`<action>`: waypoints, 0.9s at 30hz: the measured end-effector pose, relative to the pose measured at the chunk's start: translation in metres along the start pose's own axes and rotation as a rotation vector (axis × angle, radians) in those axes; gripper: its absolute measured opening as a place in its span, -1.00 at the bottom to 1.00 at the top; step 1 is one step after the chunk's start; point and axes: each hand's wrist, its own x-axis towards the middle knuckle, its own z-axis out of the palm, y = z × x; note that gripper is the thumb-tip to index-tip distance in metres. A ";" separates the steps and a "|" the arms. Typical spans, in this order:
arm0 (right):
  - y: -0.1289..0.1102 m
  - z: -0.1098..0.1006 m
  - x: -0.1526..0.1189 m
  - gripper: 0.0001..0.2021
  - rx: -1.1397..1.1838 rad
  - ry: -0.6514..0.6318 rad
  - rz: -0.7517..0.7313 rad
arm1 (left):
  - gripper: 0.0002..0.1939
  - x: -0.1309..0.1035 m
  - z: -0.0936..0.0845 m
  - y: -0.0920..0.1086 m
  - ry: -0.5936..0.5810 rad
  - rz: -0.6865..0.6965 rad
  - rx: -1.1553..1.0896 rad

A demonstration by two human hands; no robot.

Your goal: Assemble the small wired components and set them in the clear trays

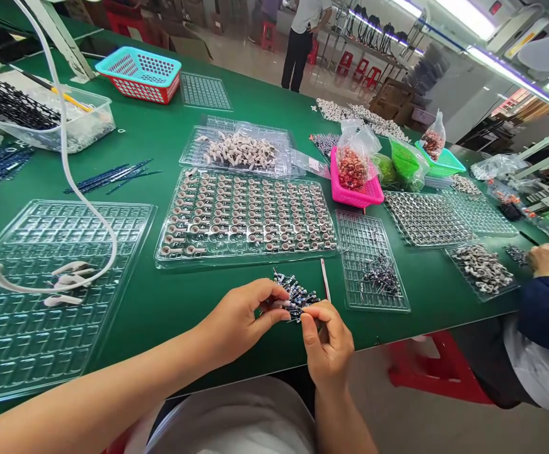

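Observation:
My left hand (250, 312) pinches a small whitish piece (281, 304), mostly hidden by the fingertips. Close beside it, the thumb and forefinger of my right hand (328, 340) are closed on something thin and dark, too small to name. Both hands meet at the near side of a pile of small blue-and-black wired parts (297, 291) on the green table. Beyond the pile lies a clear plastic tray (246, 257), its rows filled with beige earbud-like shells. A thin white-and-red strip (325, 279) rests right of the pile.
To the right is a clear tray with loose dark wired parts (382, 275); behind it stands a pink basket (357, 197). A white cable (69, 161) arches over the left tray (33, 340), which holds several white shells (69, 280). A co-worker's hands (548, 260) are at far right.

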 end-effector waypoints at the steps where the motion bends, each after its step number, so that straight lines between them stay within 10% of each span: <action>1: 0.000 0.000 0.000 -0.90 -0.007 -0.005 -0.006 | -0.86 0.000 0.000 -0.001 0.004 0.023 0.018; 12: -0.002 -0.001 0.003 -0.89 0.007 -0.052 0.008 | -0.90 0.000 0.001 -0.009 0.095 0.375 0.188; 27: -0.003 -0.001 0.006 -0.88 0.007 -0.102 -0.022 | -0.89 0.001 0.001 -0.012 0.074 0.456 0.234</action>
